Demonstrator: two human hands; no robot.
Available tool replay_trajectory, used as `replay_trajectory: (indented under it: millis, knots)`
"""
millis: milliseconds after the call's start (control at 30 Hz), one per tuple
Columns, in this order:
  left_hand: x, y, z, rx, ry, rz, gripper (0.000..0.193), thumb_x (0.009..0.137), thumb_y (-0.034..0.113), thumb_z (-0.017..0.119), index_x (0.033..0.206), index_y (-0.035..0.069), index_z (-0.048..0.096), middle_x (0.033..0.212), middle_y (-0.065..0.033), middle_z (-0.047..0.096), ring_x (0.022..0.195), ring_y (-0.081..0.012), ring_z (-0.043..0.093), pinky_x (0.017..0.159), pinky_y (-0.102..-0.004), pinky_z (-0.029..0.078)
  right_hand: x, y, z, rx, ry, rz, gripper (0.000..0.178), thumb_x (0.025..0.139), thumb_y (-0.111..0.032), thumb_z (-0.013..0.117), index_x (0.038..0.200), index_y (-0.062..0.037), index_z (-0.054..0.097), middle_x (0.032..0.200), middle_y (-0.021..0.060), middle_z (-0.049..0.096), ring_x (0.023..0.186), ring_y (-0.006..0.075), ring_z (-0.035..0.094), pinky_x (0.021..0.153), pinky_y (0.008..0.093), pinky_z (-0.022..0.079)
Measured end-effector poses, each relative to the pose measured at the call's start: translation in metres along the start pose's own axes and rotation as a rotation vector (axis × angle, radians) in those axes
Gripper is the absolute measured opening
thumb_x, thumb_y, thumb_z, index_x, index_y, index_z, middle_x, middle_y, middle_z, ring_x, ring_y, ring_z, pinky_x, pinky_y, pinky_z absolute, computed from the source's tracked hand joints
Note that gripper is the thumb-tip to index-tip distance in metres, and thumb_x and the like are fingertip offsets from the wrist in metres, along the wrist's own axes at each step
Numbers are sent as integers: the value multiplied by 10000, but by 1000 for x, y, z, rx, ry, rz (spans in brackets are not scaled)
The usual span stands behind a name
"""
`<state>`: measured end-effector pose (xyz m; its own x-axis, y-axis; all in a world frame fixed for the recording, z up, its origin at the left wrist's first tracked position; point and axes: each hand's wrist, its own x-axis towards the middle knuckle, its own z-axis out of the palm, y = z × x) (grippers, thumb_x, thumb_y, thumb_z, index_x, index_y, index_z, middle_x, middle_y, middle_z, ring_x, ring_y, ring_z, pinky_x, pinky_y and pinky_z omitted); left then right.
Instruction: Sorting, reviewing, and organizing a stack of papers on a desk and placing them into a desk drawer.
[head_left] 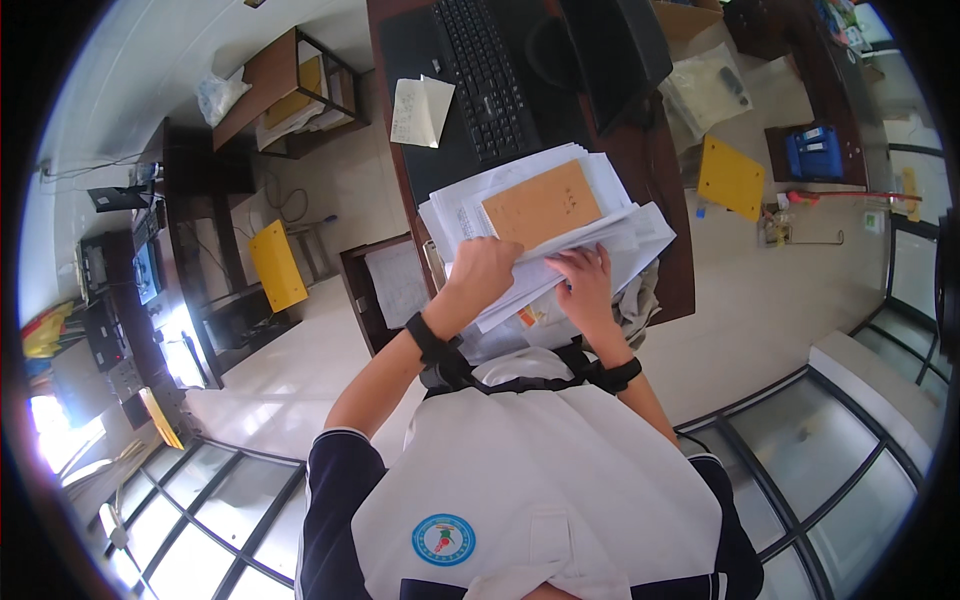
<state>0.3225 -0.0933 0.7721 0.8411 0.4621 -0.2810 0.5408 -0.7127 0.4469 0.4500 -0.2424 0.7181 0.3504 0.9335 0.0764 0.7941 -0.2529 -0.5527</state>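
Observation:
A loose stack of white papers (632,240) lies at the near end of the desk, with a brown paper envelope or booklet (540,205) on top. My left hand (484,272) is closed at the near left of the stack, its fingers curled over the edge of some sheets beside the brown cover. Just to its right, my right hand (585,284) rests on the sheets, fingers spread and slightly bent, palm turned down. Both hands touch the same folded-up layer of paper. Black bands circle both wrists.
Beyond the papers are a black keyboard (485,85), a folded note (421,112) and a monitor (615,60). An open drawer (375,290) juts out at the desk's left. Yellow stools (278,265) stand on the floor, and a crumpled cloth (640,303) lies near the desk's right corner.

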Motion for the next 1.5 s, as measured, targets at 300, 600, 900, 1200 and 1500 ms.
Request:
replay_trajectory:
  millis: [300, 600, 900, 1200, 1500]
  knots:
    - [-35, -10, -100, -250, 20, -180, 252, 670, 155, 690, 819, -35, 621, 672, -219, 572, 584, -318, 570, 576, -346, 450, 16, -2, 6, 43, 37, -48, 286, 636, -53, 573, 910, -116, 631, 950, 47, 601, 1012, 225, 512, 1017, 459, 237]
    - [-119, -52, -160, -750, 219, -445, 293, 632, 87, 758, 892, -8, 661, 784, -61, 651, 680, -134, 582, 679, -245, 453, 67, 12, 32, 155, -45, -128, 376, 626, -129, 635, 996, -107, 573, 1020, 59, 572, 1044, 242, 488, 1004, 478, 247]
    - [-167, -20, -133, -1067, 495, -459, 283, 645, 77, 749, 904, 5, 659, 866, -89, 648, 745, -183, 603, 732, -283, 455, 52, -52, -20, 1879, -667, 272, 772, 702, -357, 699, 1297, -29, 332, 1261, 104, 432, 1169, 232, 397, 975, 365, 315]
    - [-171, 7, -101, -970, 539, -636, 306, 639, 99, 747, 908, -13, 654, 861, -117, 651, 711, -197, 607, 712, -292, 455, 40, -68, -58, 1663, -571, 267, 670, 764, -330, 665, 1272, -35, 344, 1189, 57, 480, 1042, 153, 468, 830, 267, 393]
    - [-159, 44, -73, -946, 581, -594, 283, 631, 95, 745, 864, -30, 644, 755, -77, 641, 650, -125, 586, 623, -254, 466, 12, -73, -55, 1449, -423, 427, 502, 808, -242, 639, 1192, 11, 437, 1149, 67, 528, 1026, 154, 492, 860, 263, 385]
